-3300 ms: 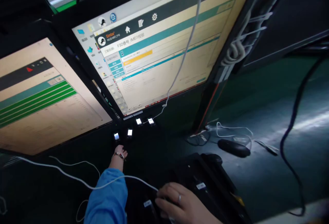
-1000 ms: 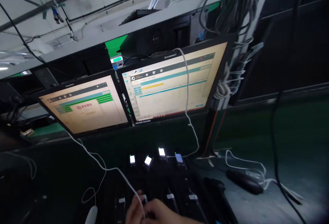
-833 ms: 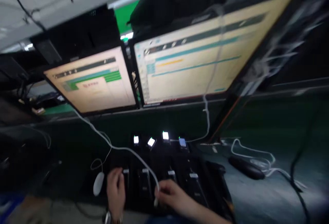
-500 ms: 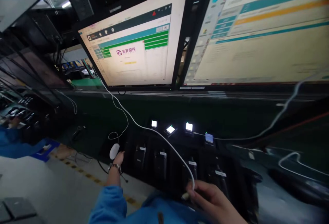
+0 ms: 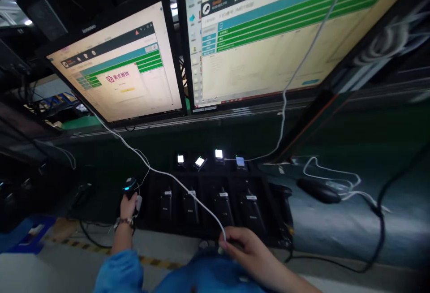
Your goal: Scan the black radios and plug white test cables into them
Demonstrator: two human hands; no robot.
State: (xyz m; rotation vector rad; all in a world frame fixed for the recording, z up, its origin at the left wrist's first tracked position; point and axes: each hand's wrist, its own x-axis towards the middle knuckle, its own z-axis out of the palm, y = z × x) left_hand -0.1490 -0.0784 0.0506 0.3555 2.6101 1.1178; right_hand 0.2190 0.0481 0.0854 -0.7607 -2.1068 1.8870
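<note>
My left hand [image 5: 127,207] is closed on a dark handheld barcode scanner [image 5: 130,185] with a blue light on its head. The white mouse [image 5: 139,202] lies right beside that hand, partly covered by it. My right hand [image 5: 240,246] pinches a white cable [image 5: 191,193] near its end, in front of the black tray [image 5: 151,221]; the connector is mostly hidden by my fingers. Several black handheld devices with white labels, one a device [image 5: 252,212] at the right, lie in the tray's slots. Behind them stand small units with lit screens, such as a unit [image 5: 219,154] joined to a cable.
Two monitors stand behind the bench, a left monitor [image 5: 117,73] and a right monitor [image 5: 262,42], both showing green rows. A dark elongated object [image 5: 318,191] and coiled white cable [image 5: 349,181] lie at the right. A black cord [image 5: 381,221] hangs at the far right.
My left hand has left the mouse and now grips the scanner. The view has shifted right. The right monitor now shows green rows instead of an orange one. My right hand still pinches the cable.
</note>
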